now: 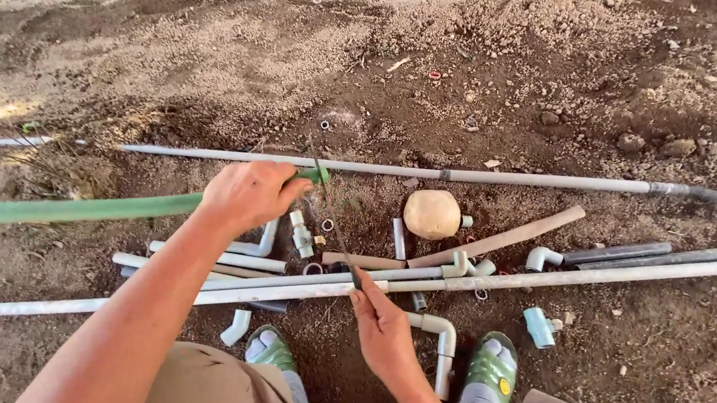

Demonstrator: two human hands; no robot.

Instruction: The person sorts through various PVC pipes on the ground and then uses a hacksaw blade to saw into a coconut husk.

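The left hand (248,194) grips the green flexible hose (73,208) near its end; the right hand (382,326) pinches a thin dark blade (333,217) (hacksaw-like). A slip could nick the fingers.

The green hose (72,209) is cut off by the left edge of the picture, and the left hand (248,194) covers part of it. Right of this hose, the blade under the right hand (382,326) is too thin to identify.
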